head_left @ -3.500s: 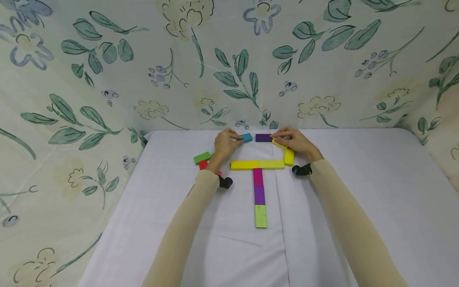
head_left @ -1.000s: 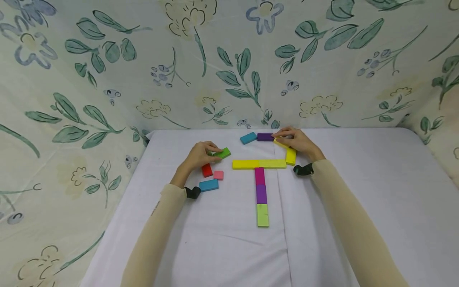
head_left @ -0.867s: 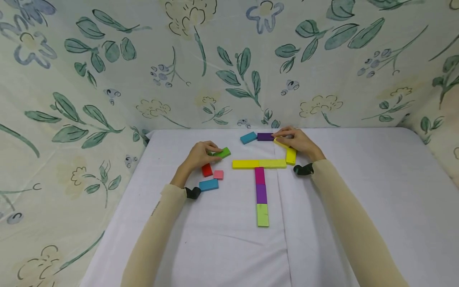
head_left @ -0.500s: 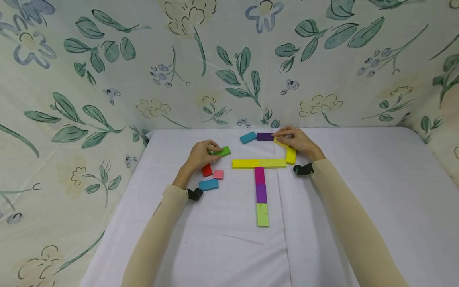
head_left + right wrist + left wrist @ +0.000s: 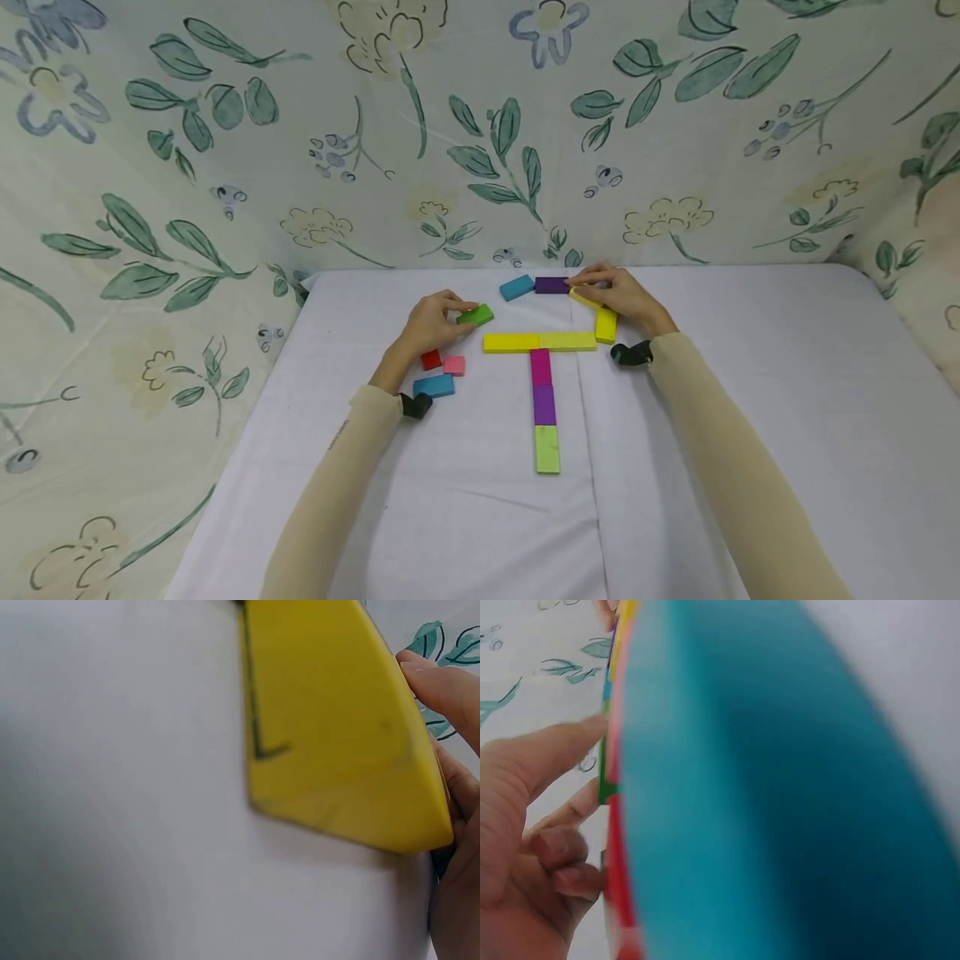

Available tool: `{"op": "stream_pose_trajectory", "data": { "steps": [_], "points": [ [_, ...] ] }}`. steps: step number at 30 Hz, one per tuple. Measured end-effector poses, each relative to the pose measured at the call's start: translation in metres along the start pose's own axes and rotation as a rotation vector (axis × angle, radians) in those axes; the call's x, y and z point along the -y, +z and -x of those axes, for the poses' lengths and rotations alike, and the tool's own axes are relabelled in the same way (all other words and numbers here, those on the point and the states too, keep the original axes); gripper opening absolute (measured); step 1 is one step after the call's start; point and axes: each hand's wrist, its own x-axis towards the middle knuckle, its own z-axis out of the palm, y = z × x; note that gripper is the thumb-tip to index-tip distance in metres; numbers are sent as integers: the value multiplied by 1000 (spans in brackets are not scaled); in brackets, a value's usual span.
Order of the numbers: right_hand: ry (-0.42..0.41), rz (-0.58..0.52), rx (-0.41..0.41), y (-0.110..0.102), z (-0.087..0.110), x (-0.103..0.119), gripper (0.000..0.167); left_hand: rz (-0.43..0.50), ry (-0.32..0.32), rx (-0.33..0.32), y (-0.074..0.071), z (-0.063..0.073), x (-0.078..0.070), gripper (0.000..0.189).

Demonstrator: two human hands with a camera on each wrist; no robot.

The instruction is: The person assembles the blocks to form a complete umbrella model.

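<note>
In the head view my left hand [image 5: 429, 323] pinches a green wooden block [image 5: 477, 315] between thumb and fingers, left of the row. The left wrist view shows the green block [image 5: 607, 793] edge-on at the fingertips. At the back, my right hand [image 5: 621, 296] holds a slanted yellow block [image 5: 582, 299], partly covered by its fingers. That block meets a dark purple block [image 5: 551, 286], and a blue block [image 5: 517, 287] adjoins the purple one on the left. Another yellow block [image 5: 605, 326] slopes down beneath the right hand; it looms large in the right wrist view.
Two yellow blocks in a bar [image 5: 539, 342] top a column of magenta, purple [image 5: 543, 405] and lime blocks. Beside the left wrist lie a red block [image 5: 431, 360], a pink block [image 5: 453, 366] and a blue block [image 5: 433, 386]. A white cloth [image 5: 675, 500] covers the table; floral fabric hangs behind.
The left hand let go of the blue block at the back, took the green block from the left and has moved it rightward. The right hand has stayed at the yellow block.
</note>
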Motion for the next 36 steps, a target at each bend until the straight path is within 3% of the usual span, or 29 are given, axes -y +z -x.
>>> {"op": "stream_pose_trajectory", "data": {
  "steps": [6, 10, 16, 22, 29, 36],
  "points": [
    [1, 13, -4, 0, 1, 1, 41, 35, -4, 219, -13, -6, 1, 66],
    [10, 22, 2, 0, 1, 2, 41, 15, 7, 291, -18, -10, 1, 69],
    [26, 31, 5, 1, 4, 8, 41, 0, 13, 310, -18, -13, -2, 68],
    [14, 39, -2, 1, 1, 3, 41, 45, -12, 329, -20, -16, -3, 65],
    [19, 43, -12, 1, 0, 1, 39, 34, -27, 300, -18, -17, -4, 61],
    [-2, 54, -18, 1, -1, -1, 39, 0, -2, 282, -17, -16, -5, 61]
  ]
}}
